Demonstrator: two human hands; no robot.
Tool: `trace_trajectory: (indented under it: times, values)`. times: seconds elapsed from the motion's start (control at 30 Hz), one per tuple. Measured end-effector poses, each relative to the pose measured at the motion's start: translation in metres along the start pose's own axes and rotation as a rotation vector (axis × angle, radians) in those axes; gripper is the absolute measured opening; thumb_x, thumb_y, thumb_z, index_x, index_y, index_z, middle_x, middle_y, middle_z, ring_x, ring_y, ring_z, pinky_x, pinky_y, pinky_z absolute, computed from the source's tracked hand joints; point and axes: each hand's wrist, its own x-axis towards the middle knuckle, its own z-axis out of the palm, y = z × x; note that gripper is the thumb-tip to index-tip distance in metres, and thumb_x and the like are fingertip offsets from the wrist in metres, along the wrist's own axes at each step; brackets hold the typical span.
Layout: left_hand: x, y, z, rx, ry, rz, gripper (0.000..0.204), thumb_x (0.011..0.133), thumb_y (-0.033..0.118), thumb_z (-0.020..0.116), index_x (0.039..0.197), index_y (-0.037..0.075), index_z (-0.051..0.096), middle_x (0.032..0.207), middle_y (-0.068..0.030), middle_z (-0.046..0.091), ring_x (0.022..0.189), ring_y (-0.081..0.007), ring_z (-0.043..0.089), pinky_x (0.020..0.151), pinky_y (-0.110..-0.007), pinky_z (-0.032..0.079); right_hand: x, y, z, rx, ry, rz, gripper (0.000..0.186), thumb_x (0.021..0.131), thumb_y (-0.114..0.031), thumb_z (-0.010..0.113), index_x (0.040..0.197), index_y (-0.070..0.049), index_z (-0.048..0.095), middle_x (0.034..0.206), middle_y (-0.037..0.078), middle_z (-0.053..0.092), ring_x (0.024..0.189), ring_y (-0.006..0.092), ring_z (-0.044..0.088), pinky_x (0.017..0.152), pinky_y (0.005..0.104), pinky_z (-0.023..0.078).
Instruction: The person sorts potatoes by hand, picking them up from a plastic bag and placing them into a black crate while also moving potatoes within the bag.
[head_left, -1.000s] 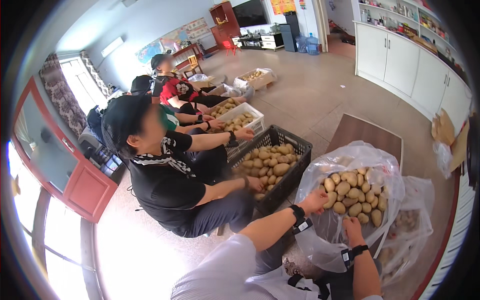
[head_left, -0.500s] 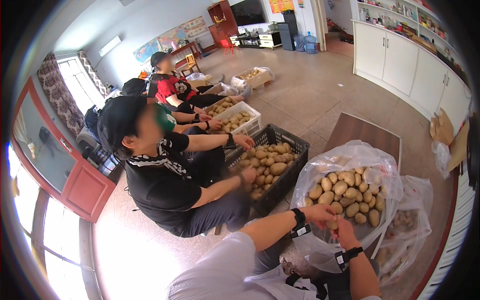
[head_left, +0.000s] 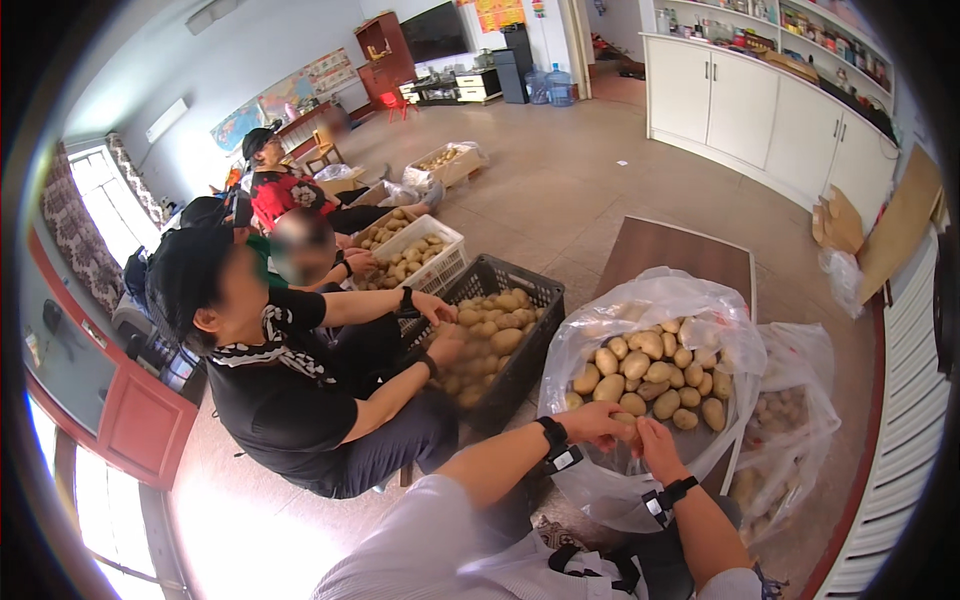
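Above the near edge of a clear plastic bag (head_left: 562,345), my left hand (head_left: 592,421) grips a potato (head_left: 627,420) between its fingers. My right hand (head_left: 658,452) meets it from the other side, its fingers closed on the same potato, which they partly hide. Behind my hands, the opened bag holds many loose tan potatoes (head_left: 637,366). Each of my wrists wears a black band with a small device.
The bag rests on a low brown table (head_left: 680,250). A second plastic bag (head_left: 800,385) with potatoes stands to its right. On the left, a person in black (head_left: 270,400) works over a black crate (head_left: 530,345) of potatoes; other people sit beyond by white crates (head_left: 452,262).
The whole scene has shifted left in the picture as the view turned. Both my hands stay together on the potato. The far person in red holds their head differently.
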Motion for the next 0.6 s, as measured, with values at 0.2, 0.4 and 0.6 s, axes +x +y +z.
trace_trajectory:
  times: [0.2, 0.4, 0.6]
  values:
    - [0.006, 0.003, -0.007, 0.020, 0.120, -0.001, 0.042, 0.087, 0.026, 0.069, 0.118, 0.001, 0.054, 0.094, -0.0050, 0.062, 0.074, -0.0125, 0.063, 0.062, -0.028, 0.055, 0.013, 0.023, -0.044, -1.049, 0.632, -0.430, 0.036, 0.090, -0.023, 0.061, 0.116, 0.000, 0.054, 0.111, 0.018, 0.059, 0.096, 0.0338, 0.062, 0.079, 0.0416, 0.051]
    - [0.009, 0.001, -0.029, -0.203, 0.322, 0.044, 0.037, 0.091, 0.022, 0.064, 0.119, 0.000, 0.053, 0.098, -0.0079, 0.061, 0.077, -0.0141, 0.063, 0.062, -0.029, 0.056, 0.009, 0.021, -0.066, -0.994, 0.648, -0.149, 0.046, 0.085, -0.017, 0.063, 0.126, -0.002, 0.048, 0.134, 0.021, 0.044, 0.115, 0.0417, 0.051, 0.093, 0.0475, 0.046]
    - [0.001, 0.002, -0.060, -0.431, 0.468, 0.153, 0.034, 0.095, 0.022, 0.058, 0.120, -0.001, 0.053, 0.103, -0.0126, 0.060, 0.085, -0.0215, 0.063, 0.078, -0.034, 0.056, 0.005, 0.024, -0.060, -1.159, 0.537, -0.031, 0.044, 0.081, -0.016, 0.066, 0.123, -0.007, 0.052, 0.130, 0.017, 0.046, 0.108, 0.0399, 0.057, 0.089, 0.0472, 0.049]
